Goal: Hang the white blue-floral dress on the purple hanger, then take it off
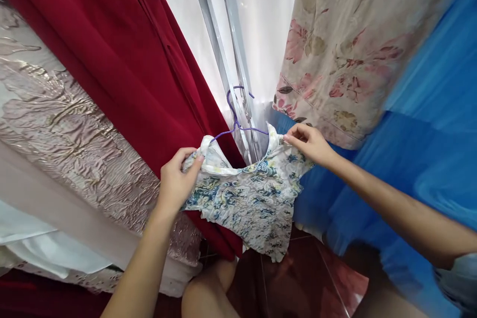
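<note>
A short-sleeved blouse [253, 198] with a blue, yellow and white pattern hangs on a purple hanger [235, 118], whose wire passes through the neckline. My left hand [179, 176] pinches the cloth at the shoulder on the left, thumb in front. At the opposite shoulder, my right hand [307, 143] grips the fabric between thumb and fingers. The hanger's hook lies in front of a pair of pale metal bars [227, 49]; whether it catches on them I cannot tell.
Long garments hang all around: a dark red one [122, 49] and a pink textured one [74, 114] on the left, a floral beige one [343, 59] and a blue one [421, 159] on the right. Below are a bare knee [208, 288] and reddish floor tiles [290, 283].
</note>
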`<state>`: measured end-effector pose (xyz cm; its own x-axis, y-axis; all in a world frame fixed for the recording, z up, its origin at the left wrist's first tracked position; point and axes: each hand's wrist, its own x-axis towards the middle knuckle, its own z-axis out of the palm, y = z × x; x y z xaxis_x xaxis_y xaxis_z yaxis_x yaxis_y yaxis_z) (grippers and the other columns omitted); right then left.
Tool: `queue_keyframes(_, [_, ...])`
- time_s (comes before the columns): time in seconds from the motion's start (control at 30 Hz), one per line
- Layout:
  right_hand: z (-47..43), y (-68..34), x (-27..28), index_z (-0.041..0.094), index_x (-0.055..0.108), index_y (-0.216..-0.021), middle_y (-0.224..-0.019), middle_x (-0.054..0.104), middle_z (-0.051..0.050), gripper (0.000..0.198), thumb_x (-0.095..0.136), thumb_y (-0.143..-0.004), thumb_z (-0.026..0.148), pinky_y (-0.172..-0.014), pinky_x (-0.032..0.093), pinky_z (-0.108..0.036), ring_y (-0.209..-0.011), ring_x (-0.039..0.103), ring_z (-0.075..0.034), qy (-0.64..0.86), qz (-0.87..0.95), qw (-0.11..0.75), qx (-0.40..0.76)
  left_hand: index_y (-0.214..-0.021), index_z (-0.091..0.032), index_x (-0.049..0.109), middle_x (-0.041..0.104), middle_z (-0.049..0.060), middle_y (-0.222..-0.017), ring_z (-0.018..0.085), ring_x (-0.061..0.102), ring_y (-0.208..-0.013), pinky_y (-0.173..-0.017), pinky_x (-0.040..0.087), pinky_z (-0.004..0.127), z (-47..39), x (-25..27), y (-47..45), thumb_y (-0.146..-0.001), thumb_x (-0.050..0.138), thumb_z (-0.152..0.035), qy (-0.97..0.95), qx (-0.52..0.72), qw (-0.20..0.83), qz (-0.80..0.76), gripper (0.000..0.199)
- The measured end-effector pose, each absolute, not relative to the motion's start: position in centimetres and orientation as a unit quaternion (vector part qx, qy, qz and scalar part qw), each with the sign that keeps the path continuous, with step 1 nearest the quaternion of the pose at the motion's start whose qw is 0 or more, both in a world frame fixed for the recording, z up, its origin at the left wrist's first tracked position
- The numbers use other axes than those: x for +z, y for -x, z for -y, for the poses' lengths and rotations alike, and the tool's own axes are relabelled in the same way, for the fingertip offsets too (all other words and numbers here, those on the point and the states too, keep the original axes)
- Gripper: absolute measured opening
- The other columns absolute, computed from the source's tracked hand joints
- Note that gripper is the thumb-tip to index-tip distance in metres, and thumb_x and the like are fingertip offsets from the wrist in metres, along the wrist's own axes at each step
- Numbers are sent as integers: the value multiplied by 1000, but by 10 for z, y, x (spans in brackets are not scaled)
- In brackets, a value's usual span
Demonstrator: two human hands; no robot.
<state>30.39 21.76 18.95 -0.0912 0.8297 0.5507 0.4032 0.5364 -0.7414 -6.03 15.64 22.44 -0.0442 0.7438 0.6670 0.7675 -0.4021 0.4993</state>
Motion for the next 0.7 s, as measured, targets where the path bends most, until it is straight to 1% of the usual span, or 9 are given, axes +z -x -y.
queue_keyframes(0.07, [-211, -306, 181, 17, 66, -85, -71, 57, 1, 30, 62, -93, 46, -57, 34, -26, -61, 46, -12, 416, 724, 513, 196, -105, -21, 72, 75, 2, -101, 19, 68, -92, -84, 50, 26, -154, 220, 63, -90, 65, -35, 682, -478, 30, 553, 22])
queue_keyframes(0.17, [-207, -308, 185, 16, 68, -85, -72, 59, 0, 29, 61, -94, 43, -58, 34, -26, -62, 47, -13, 409, 716, 535, 185, -105, -20, 73, 75, 3, -102, 20, 69, -94, -86, 50, 27, -151, 223, 61, -92, 61, -30, 669, -494, 56, 552, 21])
queue_keyframes(0.27, [-201, -302, 212, 16, 71, -85, -74, 63, -2, 27, 64, -92, 40, -58, 34, -27, -65, 50, -14, 407, 705, 564, 139, -108, -20, 73, 75, 3, -102, 20, 68, -93, -87, 50, 27, -148, 233, 63, -92, 60, -28, 652, -507, 98, 555, 22])
queue_keyframes(0.37, [-182, -287, 248, 15, 72, -82, -72, 63, -3, 24, 67, -90, 36, -57, 35, -26, -65, 51, -13, 406, 720, 545, 141, -109, -19, 71, 74, 4, -100, 20, 67, -88, -84, 50, 28, -145, 231, 76, -90, 60, -26, 631, -509, 124, 572, 23])
queue_keyframes(0.43, [-160, -274, 264, 15, 72, -86, -69, 63, -2, 20, 66, -90, 33, -54, 35, -24, -60, 50, -11, 392, 743, 500, 214, -107, -19, 70, 73, 4, -95, 20, 66, -84, -81, 49, 28, -144, 216, 90, -89, 59, -25, 621, -496, 128, 593, 22])
queue_keyframes(0.5, [-133, -262, 265, 16, 68, -92, -65, 60, 1, 15, 64, -91, 30, -48, 33, -22, -52, 47, -9, 366, 761, 418, 335, -104, -18, 69, 71, 4, -92, 20, 64, -83, -78, 47, 28, -144, 191, 100, -89, 56, -25, 616, -485, 131, 607, 21])
queue_keyframes(0.57, [-107, -249, 249, 18, 64, -93, -66, 61, 2, 11, 64, -90, 27, -43, 31, -20, -49, 47, -8, 327, 754, 315, 475, -103, -17, 67, 70, 4, -91, 20, 63, -82, -76, 46, 28, -144, 162, 100, -88, 53, -24, 617, -492, 120, 602, 22])
queue_keyframes(0.63, [-83, -232, 221, 19, 61, -96, -65, 60, 4, 18, 72, -84, 27, -39, 30, -18, -46, 45, -8, 276, 708, 219, 611, -102, -17, 67, 68, 3, -89, 19, 62, -80, -74, 47, 28, -142, 135, 86, -85, 53, -24, 622, -512, 55, 590, 22])
queue_keyframes(0.7, [-62, -212, 193, 20, 62, -94, -65, 62, 5, 29, 82, -74, 28, -41, 39, -19, -45, 49, -9, 212, 627, 144, 736, -98, -18, 67, 67, 1, -84, 17, 60, -75, -71, 48, 27, -140, 116, 57, -86, 56, -27, 615, -527, -36, 586, 19])
